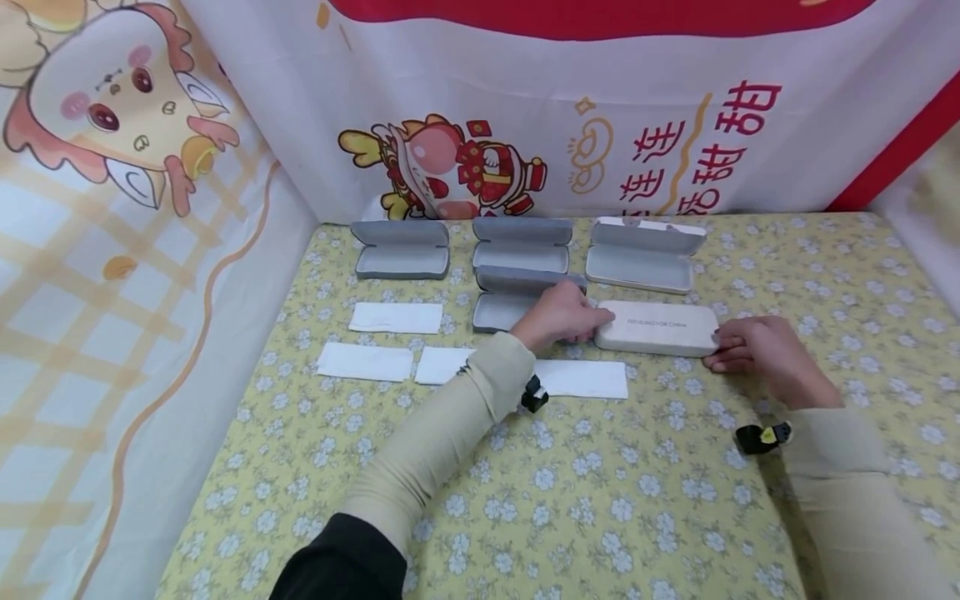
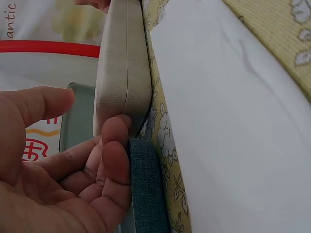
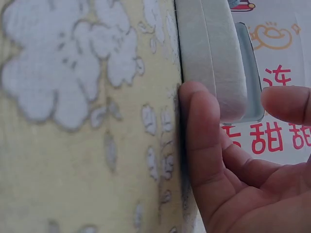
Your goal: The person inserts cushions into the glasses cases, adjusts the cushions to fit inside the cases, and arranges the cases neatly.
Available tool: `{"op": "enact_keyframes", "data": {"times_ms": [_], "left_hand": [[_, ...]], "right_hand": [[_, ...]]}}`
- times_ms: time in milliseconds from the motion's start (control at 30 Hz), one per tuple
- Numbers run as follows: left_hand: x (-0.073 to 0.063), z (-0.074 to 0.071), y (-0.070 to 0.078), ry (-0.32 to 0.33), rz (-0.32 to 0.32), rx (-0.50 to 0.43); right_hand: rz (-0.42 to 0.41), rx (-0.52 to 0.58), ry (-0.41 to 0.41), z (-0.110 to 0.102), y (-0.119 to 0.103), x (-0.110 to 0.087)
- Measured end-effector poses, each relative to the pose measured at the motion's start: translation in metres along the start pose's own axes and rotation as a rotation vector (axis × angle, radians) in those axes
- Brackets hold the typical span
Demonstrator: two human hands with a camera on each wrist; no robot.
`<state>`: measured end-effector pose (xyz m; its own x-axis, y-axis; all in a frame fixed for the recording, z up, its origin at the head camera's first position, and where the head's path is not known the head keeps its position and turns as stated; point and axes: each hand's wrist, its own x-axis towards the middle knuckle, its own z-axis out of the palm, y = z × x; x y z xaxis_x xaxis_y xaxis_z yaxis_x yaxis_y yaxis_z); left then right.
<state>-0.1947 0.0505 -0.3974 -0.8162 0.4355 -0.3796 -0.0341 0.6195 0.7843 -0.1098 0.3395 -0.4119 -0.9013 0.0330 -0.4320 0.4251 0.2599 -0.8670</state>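
Note:
A closed white glasses case (image 1: 660,331) with small lettering on its lid lies between my two hands. My left hand (image 1: 558,315) is at its left end; in the left wrist view, bent fingertips touch the end of the case (image 2: 121,63) while the thumb stands apart from it. At the other end is my right hand (image 1: 761,354). The right wrist view shows its fingertips against the case (image 3: 211,53), thumb held away. Just left of the closed case stands an open grey glasses case (image 1: 497,312), partly hidden by my left hand.
Two open grey cases (image 1: 402,250) (image 1: 521,256) and an open white case (image 1: 639,260) form a row at the back. Several folded white cloths (image 1: 396,317) (image 1: 365,362) lie nearer, one partly under my left forearm. Behind the flowered tablecloth (image 1: 585,508) hangs a printed curtain (image 1: 487,83).

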Motion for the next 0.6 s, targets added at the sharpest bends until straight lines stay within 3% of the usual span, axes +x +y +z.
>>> {"op": "enact_keyframes", "data": {"times_ms": [233,600], "left_hand": [[-0.0016,-0.0012,0.0024,0.011,-0.004,0.017],[-0.0097,-0.0031,0.0045,0.005,0.043,0.027]], "right_hand": [[0.001,-0.008,0.016,0.0004,-0.0004,-0.0001],[-0.008,0.024,0.016,-0.0049,-0.0016,-0.0092]]}}
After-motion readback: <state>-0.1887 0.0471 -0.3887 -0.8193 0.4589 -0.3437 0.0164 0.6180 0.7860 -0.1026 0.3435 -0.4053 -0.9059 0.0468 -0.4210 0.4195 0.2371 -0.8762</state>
